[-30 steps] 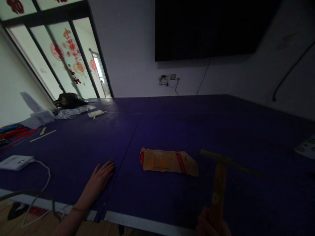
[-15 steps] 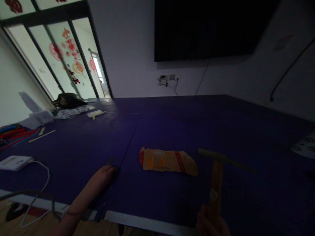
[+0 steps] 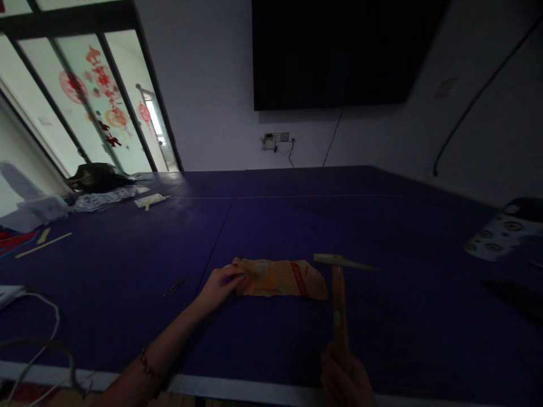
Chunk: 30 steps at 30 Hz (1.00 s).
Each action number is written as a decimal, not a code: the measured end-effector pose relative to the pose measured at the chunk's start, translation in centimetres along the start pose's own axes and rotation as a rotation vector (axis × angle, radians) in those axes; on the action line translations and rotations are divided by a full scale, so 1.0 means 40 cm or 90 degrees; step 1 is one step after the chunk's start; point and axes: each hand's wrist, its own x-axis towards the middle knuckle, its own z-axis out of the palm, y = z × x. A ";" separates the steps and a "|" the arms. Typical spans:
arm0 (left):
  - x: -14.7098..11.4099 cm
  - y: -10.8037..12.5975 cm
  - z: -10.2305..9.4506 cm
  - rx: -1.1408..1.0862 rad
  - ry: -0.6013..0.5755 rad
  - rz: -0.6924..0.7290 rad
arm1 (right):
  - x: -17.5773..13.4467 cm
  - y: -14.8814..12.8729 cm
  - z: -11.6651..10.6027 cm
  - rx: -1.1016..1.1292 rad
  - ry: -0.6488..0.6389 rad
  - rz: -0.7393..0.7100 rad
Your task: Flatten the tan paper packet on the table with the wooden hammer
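Note:
A flat brown piece of cardboard [image 3: 275, 282] with red bands and an orange patch lies on the dark blue table [image 3: 271, 226]. My left hand [image 3: 223, 284] is at its left end, fingers closed on the edge. In my right hand [image 3: 345, 379] is a hammer [image 3: 338, 294], gripped low on its wooden handle. Its metal head is raised, just right of the cardboard in view. Several thin metal pieces that look like nails [image 3: 173, 286] lie left of my left hand.
A white box [image 3: 11, 295] with a white cable sits at the left edge. Farther back are yellow strips [image 3: 44, 245], a white packet [image 3: 149, 200] and a black bag [image 3: 99, 176]. A patterned object [image 3: 494, 234] lies at the right.
My left hand has left the thin metal pieces and moved right to the cardboard's left end. The hammer stays in my right hand, now nearer the cardboard. The camera view has shifted.

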 end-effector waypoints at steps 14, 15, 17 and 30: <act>0.236 0.046 0.332 -0.156 -0.025 -0.014 | 0.058 -0.003 -0.025 -0.006 -0.100 0.074; 0.234 0.039 0.341 -0.149 -0.027 -0.015 | 0.066 -0.001 -0.032 -0.006 -0.120 0.084; 0.229 0.029 0.352 -0.133 -0.031 -0.014 | 0.078 0.002 -0.044 0.003 -0.135 0.098; 0.206 0.034 0.349 -0.015 -0.021 0.017 | 0.061 -0.005 -0.042 0.009 -0.150 0.123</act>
